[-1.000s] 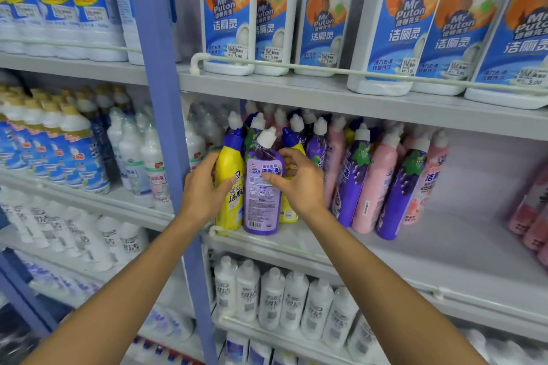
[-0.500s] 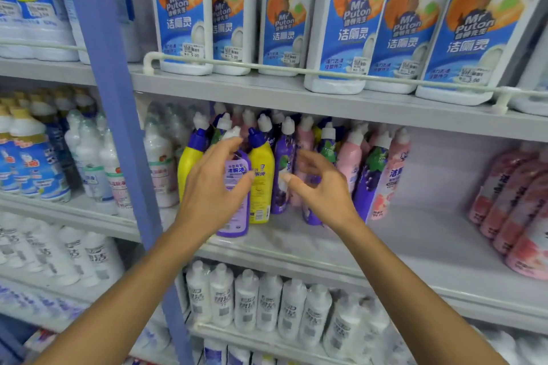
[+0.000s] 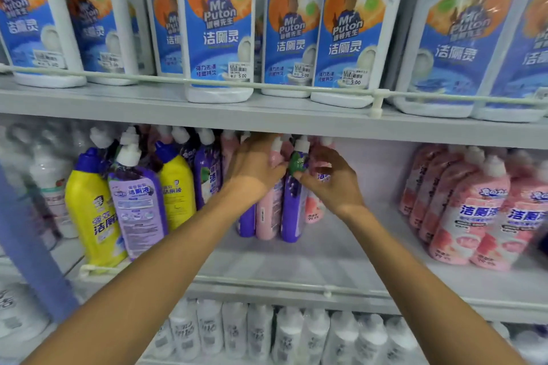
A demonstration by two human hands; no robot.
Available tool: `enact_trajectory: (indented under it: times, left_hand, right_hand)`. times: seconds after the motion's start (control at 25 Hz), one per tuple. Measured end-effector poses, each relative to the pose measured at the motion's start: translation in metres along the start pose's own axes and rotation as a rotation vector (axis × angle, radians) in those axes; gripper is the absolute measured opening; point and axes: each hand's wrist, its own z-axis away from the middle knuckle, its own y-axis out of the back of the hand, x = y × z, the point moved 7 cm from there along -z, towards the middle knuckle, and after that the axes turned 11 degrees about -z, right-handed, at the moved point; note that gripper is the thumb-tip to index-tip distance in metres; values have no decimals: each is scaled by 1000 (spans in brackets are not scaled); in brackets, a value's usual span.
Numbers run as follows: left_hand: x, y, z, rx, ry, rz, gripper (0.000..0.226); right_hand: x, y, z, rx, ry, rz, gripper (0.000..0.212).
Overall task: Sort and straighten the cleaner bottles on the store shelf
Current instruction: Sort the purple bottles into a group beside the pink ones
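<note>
The right hand (image 3: 329,182) pinches the neck of a tall purple plastic bottle with a white cap (image 3: 293,216), thumb and fingers closed on it. The left hand (image 3: 253,170) curls round the shoulder of a slim pink plastic bottle (image 3: 268,216) touching it on the left. Both bottles stand upright on the grey metal shelf (image 3: 311,261). Left of the left hand stand yellow bottles with blue caps (image 3: 89,210) and a lilac bottle (image 3: 138,207) showing its back label. Right of the right hand, well apart, is a cluster of pink bottles (image 3: 474,210). Above the hands large white jugs (image 3: 219,38) sit behind a white rail (image 3: 267,85); below them are rows of white bottles (image 3: 267,332).
</note>
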Motion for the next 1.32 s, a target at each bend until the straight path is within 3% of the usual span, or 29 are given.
enact_trajectory:
  times: [0.16,0.28,0.52,0.84,1.16,1.32]
  left_hand:
    - [5,-19,-16,-81,106,-91,35]
    - [1,-17,-16,-50,104,-131,43]
    - [-2,-20,-11,-100,13,27,66]
    - [-49,8,12,-185,99,252,74]
    - [-109,57,56,-144,223,352,73]
    - [-117,52,76,-163,242,409,51]
  right_hand:
    - [9,-28,-11,-46,94,63,63]
    - [12,-22,-14,-28,130,58,58]
    - [9,1,-9,-144,92,-8,38]
    - [8,-9,1,-278,-20,-176,41]
    - [-7,-98,7,-400,-20,-445,49]
    - [-1,-128,8,-410,-54,-538,47]
